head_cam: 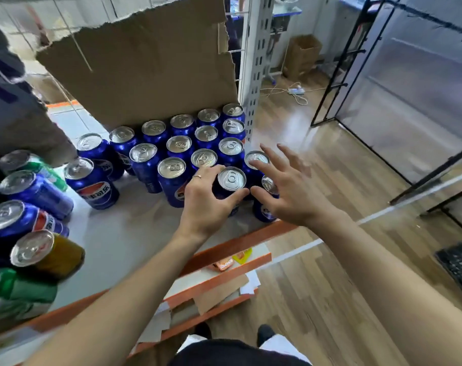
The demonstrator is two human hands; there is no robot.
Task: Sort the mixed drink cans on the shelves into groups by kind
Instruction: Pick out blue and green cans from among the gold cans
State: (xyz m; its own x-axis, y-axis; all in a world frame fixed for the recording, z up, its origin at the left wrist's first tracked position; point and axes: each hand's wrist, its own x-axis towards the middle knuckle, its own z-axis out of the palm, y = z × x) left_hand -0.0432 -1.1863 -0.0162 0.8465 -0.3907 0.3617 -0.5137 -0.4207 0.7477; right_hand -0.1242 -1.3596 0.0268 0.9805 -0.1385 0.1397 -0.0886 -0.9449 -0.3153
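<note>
My left hand (207, 204) is gripping a blue can (231, 178) on the shelf (124, 233), fingers curling round it. My right hand (293, 194) is hovering beside, fingers spread wide.

In front of the cardboard sheet (145, 62), toward its left, a blue can (92, 184) is showing the Pepsi globe and 可乐.

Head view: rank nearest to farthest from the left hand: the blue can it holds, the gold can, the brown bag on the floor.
1. Blue can: gripped by the left hand, at the shelf's front edge.
2. Gold can: far left on the same shelf.
3. Brown bag: on the floor, behind the shelf post.
</note>
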